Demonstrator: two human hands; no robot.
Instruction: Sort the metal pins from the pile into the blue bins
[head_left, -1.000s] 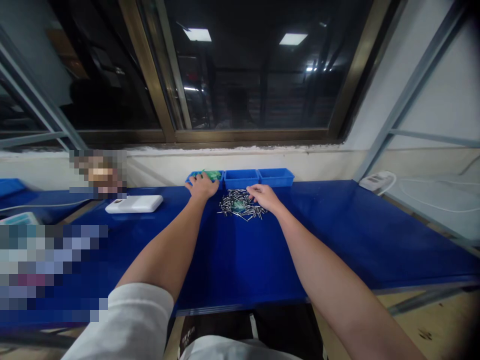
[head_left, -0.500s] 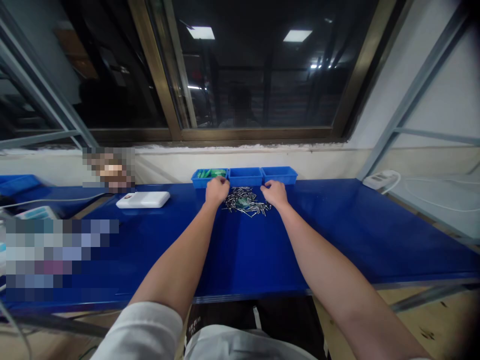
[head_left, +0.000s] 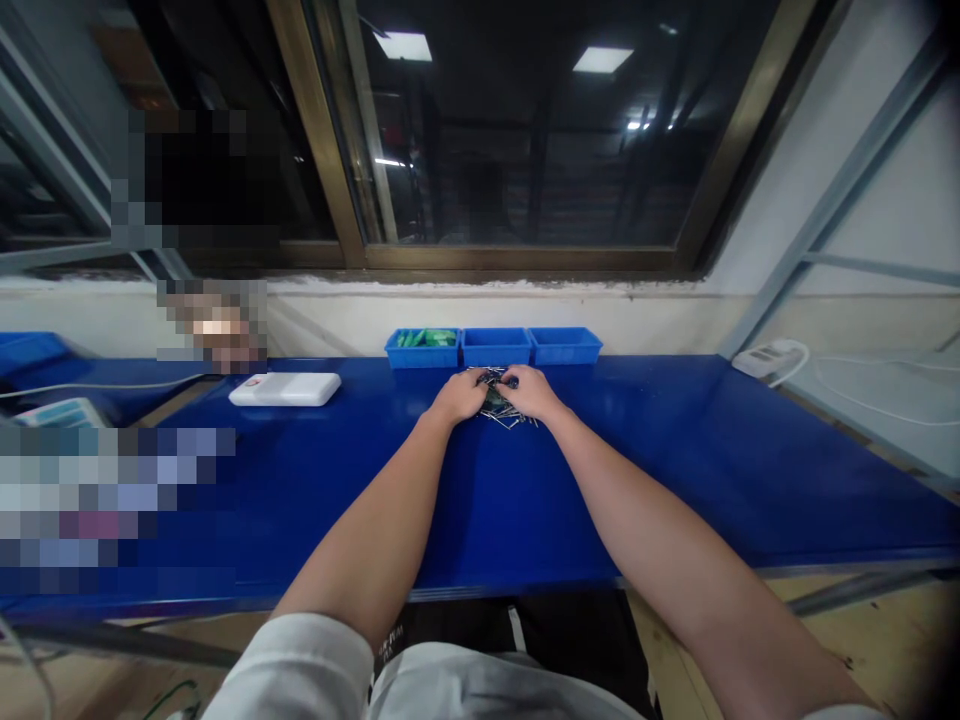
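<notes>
A loose pile of thin, shiny metal pieces like pins or screws (head_left: 511, 418) lies on the blue table, with something greenish among them. My left hand (head_left: 460, 398) rests at the pile's left side, its fingers curled into the pieces and their tips partly hidden. From the right, my right hand (head_left: 532, 391) reaches over the same pile, thumb and forefinger bent around some of the metal pieces. Both hands are close together. Just behind them stands a row of blue bins: the left bin (head_left: 424, 357) holds green items, beside a middle bin (head_left: 495, 352) and a right bin (head_left: 566, 350).
A white flat box-shaped device (head_left: 285, 389) lies on the table (head_left: 517, 510) to the left. A white power strip (head_left: 769, 358) with a cable sits at the far right by a metal frame. A wall and window rise behind the bins. Blurred-out areas cover the left side.
Both hands have moved inward from either side of the pile and now cover much of it. The left hand has come away from the left bin. The view has shifted slightly.
</notes>
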